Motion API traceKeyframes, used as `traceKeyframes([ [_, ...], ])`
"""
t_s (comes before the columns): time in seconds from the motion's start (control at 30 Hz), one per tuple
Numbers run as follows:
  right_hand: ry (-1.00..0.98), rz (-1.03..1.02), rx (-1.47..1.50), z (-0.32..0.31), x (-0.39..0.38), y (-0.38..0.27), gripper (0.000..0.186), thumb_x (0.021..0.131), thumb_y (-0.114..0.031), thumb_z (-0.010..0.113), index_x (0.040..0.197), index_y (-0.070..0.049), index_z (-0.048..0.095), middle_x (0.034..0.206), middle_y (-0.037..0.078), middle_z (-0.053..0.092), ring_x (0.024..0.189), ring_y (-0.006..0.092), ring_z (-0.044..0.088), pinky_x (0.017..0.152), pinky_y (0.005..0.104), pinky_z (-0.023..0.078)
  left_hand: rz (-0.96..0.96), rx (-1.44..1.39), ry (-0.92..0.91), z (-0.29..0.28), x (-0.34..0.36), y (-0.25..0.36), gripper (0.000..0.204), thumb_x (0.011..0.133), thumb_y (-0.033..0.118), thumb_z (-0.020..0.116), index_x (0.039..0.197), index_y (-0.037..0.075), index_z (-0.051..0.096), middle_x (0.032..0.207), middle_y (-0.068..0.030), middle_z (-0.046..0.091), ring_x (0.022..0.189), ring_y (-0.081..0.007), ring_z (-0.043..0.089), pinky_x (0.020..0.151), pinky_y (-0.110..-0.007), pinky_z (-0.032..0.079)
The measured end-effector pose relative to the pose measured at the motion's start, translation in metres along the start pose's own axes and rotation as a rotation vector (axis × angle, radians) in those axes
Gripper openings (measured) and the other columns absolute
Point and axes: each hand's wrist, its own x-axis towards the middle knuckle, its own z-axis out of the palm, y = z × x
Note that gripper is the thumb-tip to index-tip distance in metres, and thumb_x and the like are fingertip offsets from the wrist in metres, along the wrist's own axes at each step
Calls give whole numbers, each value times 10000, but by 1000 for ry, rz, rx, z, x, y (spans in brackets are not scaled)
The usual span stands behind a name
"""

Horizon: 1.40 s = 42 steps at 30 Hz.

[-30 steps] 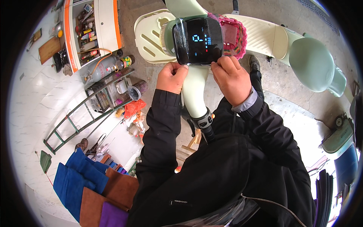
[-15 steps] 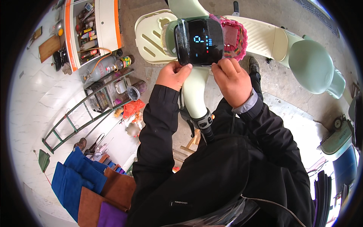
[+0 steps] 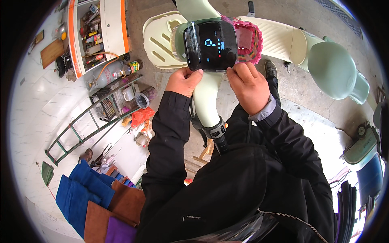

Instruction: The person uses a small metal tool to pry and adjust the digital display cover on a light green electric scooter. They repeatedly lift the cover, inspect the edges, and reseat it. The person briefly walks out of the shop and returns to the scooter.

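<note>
A black, lit scooter display (image 3: 211, 50) sits in the middle of the pale green handlebar (image 3: 206, 99). Clear plastic film (image 3: 193, 30) with a wrinkled, shiny edge lies over it and shows best along the left side. My left hand (image 3: 183, 82) pinches at the display's near left corner, thumb along the edge. At the near right corner my right hand (image 3: 249, 87) is closed in a pinch, knuckles up. The film between the fingertips is barely visible. Below the hands, the black grip with its switch block (image 3: 216, 128) points toward me.
Beyond the display is a cream slotted rack (image 3: 160, 42); a pink woven basket (image 3: 259, 40) hangs beside it. The scooter's green seat (image 3: 333, 71) is to the right. At left stand an orange-edged cabinet (image 3: 114, 28), a gas cylinder (image 3: 106, 75) and a green metal ladder-like frame (image 3: 81, 139).
The display and handlebar sit slightly farther left in the picture. My left hand has shifted slightly with them; both hands keep their pinch at the near corners.
</note>
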Motion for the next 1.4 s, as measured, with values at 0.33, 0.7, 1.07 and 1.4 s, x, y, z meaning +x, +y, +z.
traceKeyframes([
  [0.33,0,-13,-7,-3,-2,5,257,772,-64,742,1026,-29,721,960,41,539,902,214,601,674,355,554,-11,33,28,1,-2,3,288,975,270,764,985,-10,698,798,28,640,669,-59,543,619,-249,444],
  [0.7,-20,-15,-5,-9,-4,12,296,753,-65,737,1047,-29,719,1029,50,575,980,235,640,734,365,578,0,37,18,0,1,1,305,961,284,768,964,-12,693,792,27,635,668,-63,542,627,-251,447],
  [1.07,-38,-38,-30,-9,-4,16,278,763,-73,729,1037,-32,713,1003,48,551,988,230,627,746,359,577,21,32,14,0,2,-2,282,970,266,757,971,-8,691,788,27,625,666,-65,527,619,-260,433],
  [1.4,-33,-28,-10,-9,-5,16,299,752,-76,720,1047,-32,702,1001,56,546,970,240,625,748,357,578,25,53,20,0,2,0,281,951,256,755,968,-15,684,787,19,619,674,-71,526,628,-265,440],
])
